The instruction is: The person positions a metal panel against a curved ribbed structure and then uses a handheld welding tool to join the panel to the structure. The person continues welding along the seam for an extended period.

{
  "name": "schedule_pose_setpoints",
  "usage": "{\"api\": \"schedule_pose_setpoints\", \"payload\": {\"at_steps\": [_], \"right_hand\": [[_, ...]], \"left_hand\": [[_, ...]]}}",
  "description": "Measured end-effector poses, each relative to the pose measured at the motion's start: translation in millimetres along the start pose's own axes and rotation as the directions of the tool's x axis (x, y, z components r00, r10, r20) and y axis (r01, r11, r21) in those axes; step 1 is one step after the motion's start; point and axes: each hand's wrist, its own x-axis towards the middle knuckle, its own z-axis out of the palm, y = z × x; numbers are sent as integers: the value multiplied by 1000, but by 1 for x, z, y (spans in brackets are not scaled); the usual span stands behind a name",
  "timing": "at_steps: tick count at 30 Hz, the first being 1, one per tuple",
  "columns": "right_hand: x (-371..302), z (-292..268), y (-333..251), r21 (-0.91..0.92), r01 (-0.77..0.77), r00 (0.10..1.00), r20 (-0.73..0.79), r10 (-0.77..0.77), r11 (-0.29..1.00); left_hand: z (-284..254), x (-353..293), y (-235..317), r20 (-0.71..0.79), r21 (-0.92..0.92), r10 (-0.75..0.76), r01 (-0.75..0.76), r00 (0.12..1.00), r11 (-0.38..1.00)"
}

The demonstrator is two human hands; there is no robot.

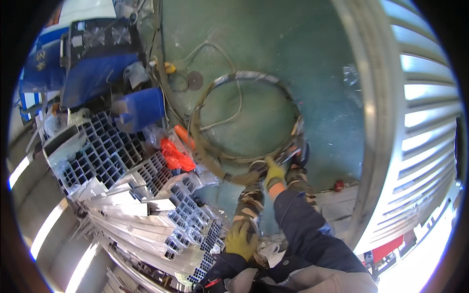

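Observation:
My right hand [275, 175], in a yellow-green work glove, reaches down to the near edge of a large coil of thick sleeved cable [207, 142] on the floor. Its fingers look closed at the coil, but what lies in them is hidden. Just beyond the fingertips is a dark and silvery piece [289, 153], too blurred to name, beside my shoe. My left hand [241, 240], gloved the same way, rests on my camouflage-trousered knee with its fingers apart and nothing in them. Through the coil's ring runs a thinner pale cable [238, 93].
Stacked metal square tubes [110, 146] fill the left side, with an orange-red plastic bag [176, 155] by their ends. Beyond stand a blue jerrycan [141, 108] and a blue-and-black machine with fans [100, 53]. A large slatted metal frame [373, 112] rises on the right. A dark disc [195, 80] lies on the green floor.

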Motion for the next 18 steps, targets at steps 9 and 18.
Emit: {"api": "schedule_pose_setpoints", "payload": {"at_steps": [9, 18], "right_hand": [[-306, -13, -51, 257, -155, 987, 90, 136, 954], [-439, -68, -156, 193, 416, 820, 342, -458, 889]], "left_hand": [[-222, -20, 61, 66, -5, 534, -535, 843, 845], [-328, 38, 201, 348, 431, 910, -901, 223, 56]]}}
